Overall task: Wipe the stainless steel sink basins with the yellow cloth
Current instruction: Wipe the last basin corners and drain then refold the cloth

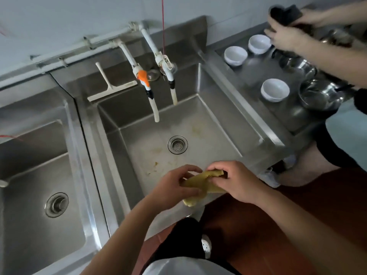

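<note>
1. Holding the yellow cloth (200, 184) bunched between both hands, the person has it low in the centre of the frame, over the near edge of the middle sink basin (216, 124), clear of the basin floor.
2. The cloth looks soft, limp and light, probably damp; it sags and folds where nothing supports it, one end drooping below the left hand. It should flatten readily under a palm, so gathering it into a pad and pressing from above looks better than pinching an edge.
3. The left hand (170, 185) curls its fingers round the cloth's lower left part, thumb across the top.
4. The right hand (236, 180) grips the upper right end, fingers closed over the fold.
5. Yellowish smears lie on the basin floor around the drain (177, 144), so wiping there seems not yet done.
6. A second basin (25, 171) sits at the left of the frame.
</note>
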A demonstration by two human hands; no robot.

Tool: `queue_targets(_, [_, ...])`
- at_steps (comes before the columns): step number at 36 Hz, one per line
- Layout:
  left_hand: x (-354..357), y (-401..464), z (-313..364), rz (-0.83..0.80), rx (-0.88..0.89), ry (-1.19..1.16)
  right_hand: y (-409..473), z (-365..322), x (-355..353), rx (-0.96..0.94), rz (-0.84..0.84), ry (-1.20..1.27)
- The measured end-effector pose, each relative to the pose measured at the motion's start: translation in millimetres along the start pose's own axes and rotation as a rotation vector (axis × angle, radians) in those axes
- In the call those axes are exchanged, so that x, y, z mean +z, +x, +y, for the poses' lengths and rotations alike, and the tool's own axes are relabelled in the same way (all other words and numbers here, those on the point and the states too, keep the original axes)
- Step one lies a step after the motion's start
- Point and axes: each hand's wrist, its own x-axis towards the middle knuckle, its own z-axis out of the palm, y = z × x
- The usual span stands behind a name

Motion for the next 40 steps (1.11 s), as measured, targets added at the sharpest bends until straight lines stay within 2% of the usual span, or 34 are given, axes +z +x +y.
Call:
queue_targets(3, [0, 39, 6, -0.018, -0.005, 0.087, 23, 9, -23, 0.043, -0.026, -0.059])
queue_targets(7, [2, 84, 13, -0.090, -0.029, 0.046, 53, 29, -52, 0.123, -0.028, -0.081])
queue_targets(13, [10, 136, 4, -0.003, -0.209, -0.096, 93, 73, -78, 0.154, 0.040, -0.096])
queue_targets(16, [18, 154, -12, 0.099, -0.340, -0.302, 120, 100, -91, 0.157, 0.066, -0.154])
queue_targets(19, [28, 165, -28, 0.313, -0.550, -0.617, 156, 123, -107, 0.117, 0.080, -0.304])
queue_targets(21, [36, 173, -39, 0.423, -0.607, -0.820, 182, 134, -116, 0.052, 0.100, -0.442])
queue_targets(24, [47, 187, -53, 0.423, -0.622, -1.100, 223, 148, -131, -0.043, 0.135, -0.702])
queue_targets(27, [57, 205, -56, 0.386, -0.651, -1.321, 262, 154, -148, -0.144, 0.148, -0.832])
queue_targets(30, [62, 227, -61, 0.455, -0.784, -1.340, 297, 158, -163, -0.214, 0.101, -0.909])
queue_targets(32, [61, 245, -66, 0.459, -0.809, -1.357, 314, 164, -168, -0.258, 0.032, -0.951])
queue_targets(36, [50, 287, -82, 0.508, -0.757, -1.340, 329, 189, -169, -0.348, -0.108, -1.055])
queue_targets(40, [21, 334, -103, 0.698, -0.673, -1.099, 334, 200, -163, -0.365, -0.069, -1.109])
